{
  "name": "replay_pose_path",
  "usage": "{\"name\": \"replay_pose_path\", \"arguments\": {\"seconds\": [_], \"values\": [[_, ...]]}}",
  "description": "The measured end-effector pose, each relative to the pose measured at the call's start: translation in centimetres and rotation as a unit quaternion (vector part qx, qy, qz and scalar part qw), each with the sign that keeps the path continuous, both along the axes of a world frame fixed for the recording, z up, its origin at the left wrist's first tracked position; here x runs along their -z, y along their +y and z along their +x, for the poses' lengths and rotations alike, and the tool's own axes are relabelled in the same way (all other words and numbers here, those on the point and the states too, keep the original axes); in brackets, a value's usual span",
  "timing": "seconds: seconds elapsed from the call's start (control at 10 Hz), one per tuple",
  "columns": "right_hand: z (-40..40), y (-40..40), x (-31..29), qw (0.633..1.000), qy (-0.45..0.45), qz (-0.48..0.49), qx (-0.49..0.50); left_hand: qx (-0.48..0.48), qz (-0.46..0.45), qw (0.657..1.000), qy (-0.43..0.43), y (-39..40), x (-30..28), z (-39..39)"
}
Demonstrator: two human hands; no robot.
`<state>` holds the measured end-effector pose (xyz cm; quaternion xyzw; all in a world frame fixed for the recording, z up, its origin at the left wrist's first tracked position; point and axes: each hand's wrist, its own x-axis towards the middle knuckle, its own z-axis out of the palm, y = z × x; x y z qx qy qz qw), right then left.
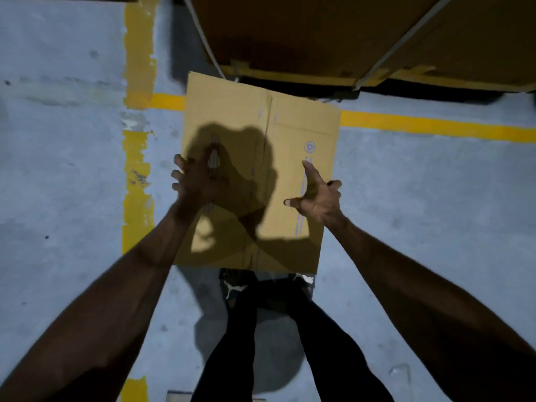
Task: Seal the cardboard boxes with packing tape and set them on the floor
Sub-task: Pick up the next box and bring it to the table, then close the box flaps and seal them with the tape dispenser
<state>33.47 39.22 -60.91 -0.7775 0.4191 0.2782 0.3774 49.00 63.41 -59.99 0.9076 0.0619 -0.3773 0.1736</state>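
A brown cardboard box [293, 126] with closed flaps and a centre seam running away from me sits in the middle of the view, above my shoes. My left hand [197, 181] grips its left edge, the fingers spread over the side. My right hand [317, 198] holds the right edge, with index finger and thumb stretched flat on the top and the other fingers curled over the side. Whether the box touches the floor, I cannot tell. No tape roll is in view.
Large strapped cardboard cartons [319, 33] stand just beyond the box. The grey concrete floor [58, 169] carries worn yellow lines [435, 124] to the left and right. My legs and shoes [235, 288] are right below the box.
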Motion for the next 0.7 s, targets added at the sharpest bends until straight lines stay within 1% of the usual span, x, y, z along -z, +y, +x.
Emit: {"name": "replay_pose_path", "arguments": {"seconds": [0.1,0.2,0.3,0.4,0.5,0.6,0.7], "values": [[-3.5,-1.3,-7.6,0.998,-0.016,-0.013,0.056,0.033,-0.02,0.999,-0.008,-4.1,-10.4,-2.7],[-7.2,-3.1,-16.5,0.992,-0.036,-0.027,0.116,0.079,-0.034,0.995,-0.041,-7.1,-18.6,-4.3],[-11.2,-5.4,-26.5,0.982,-0.078,-0.064,0.157,0.128,-0.072,0.988,-0.05,-10.2,-27.5,-7.0],[-15.8,-8.0,-37.0,0.965,-0.118,-0.098,0.215,0.193,-0.097,0.973,-0.077,-14.7,-36.9,-10.2],[-21.3,-11.0,-46.3,0.939,-0.149,-0.148,0.27,0.258,-0.119,0.954,-0.092,-20.2,-45.6,-14.3],[-27.2,-14.9,-53.7,0.911,-0.173,-0.198,0.318,0.312,-0.179,0.927,-0.11,-26.1,-53.0,-19.2],[-33.7,-19.2,-59.4,0.875,-0.197,-0.24,0.372,0.355,-0.224,0.898,-0.129,-32.7,-58.7,-24.4]]}}
